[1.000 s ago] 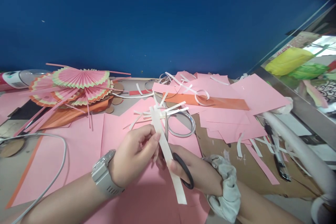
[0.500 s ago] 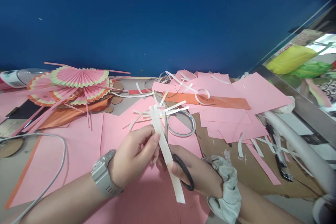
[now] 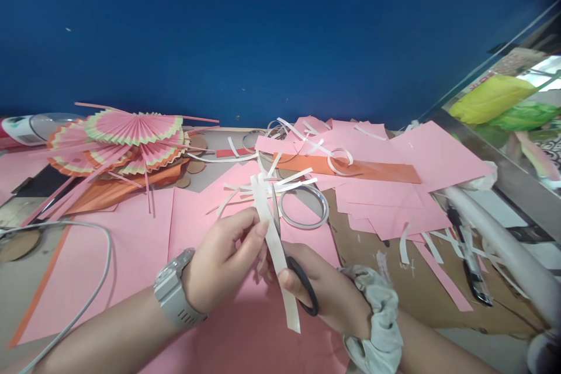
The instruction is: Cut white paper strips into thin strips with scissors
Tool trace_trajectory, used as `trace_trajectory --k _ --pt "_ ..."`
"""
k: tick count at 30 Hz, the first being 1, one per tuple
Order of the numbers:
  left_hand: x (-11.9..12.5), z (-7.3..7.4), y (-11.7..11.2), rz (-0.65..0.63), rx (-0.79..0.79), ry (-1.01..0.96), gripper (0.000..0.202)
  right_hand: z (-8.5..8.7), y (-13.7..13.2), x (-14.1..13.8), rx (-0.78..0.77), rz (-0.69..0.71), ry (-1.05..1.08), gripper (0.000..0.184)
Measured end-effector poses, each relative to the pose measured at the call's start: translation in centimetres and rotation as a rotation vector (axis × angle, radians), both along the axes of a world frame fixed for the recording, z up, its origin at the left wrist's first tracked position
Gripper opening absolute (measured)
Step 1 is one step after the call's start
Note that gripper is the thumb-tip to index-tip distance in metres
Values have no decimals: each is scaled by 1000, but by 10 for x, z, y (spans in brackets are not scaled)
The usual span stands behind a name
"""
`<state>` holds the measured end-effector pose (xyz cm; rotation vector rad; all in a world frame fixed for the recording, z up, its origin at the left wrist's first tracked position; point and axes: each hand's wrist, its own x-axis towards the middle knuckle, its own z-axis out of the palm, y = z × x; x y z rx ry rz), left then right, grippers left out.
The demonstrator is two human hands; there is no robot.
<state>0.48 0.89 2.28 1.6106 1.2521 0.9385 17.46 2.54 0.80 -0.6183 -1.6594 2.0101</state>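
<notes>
My left hand (image 3: 234,248), with a grey watch on the wrist, pinches a white paper strip (image 3: 272,239) between thumb and fingers. The strip slants from upper left to lower right, and its far end is split into narrow pieces. In my right hand (image 3: 313,280) are scissors (image 3: 303,286) with black handles; the thumb is in one loop. Their blades lie along the right edge of the strip, partly hidden behind it. Just right of the blades a roll of tape (image 3: 325,210) lies on pink paper (image 3: 210,187), among thin white cut strips (image 3: 298,176).
Folded pink paper fans (image 3: 138,128) lie at the back left. Stacked pink sheets (image 3: 381,193) and an orange strip (image 3: 385,172) lie at the back right, near a pen (image 3: 471,280) and a white tube (image 3: 495,234). A cable (image 3: 107,251) curves at the left; a blue wall (image 3: 263,41) stands behind.
The near end of the white strip has shifted slightly left, and the scissor handles have moved a little with it. My left hand keeps its pinch.
</notes>
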Motion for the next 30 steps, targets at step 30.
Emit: trace_trajectory --k 30 --pt "-1 -2 0 -7 -47 -36 35 -4 -9 -5 47 -131 -151 49"
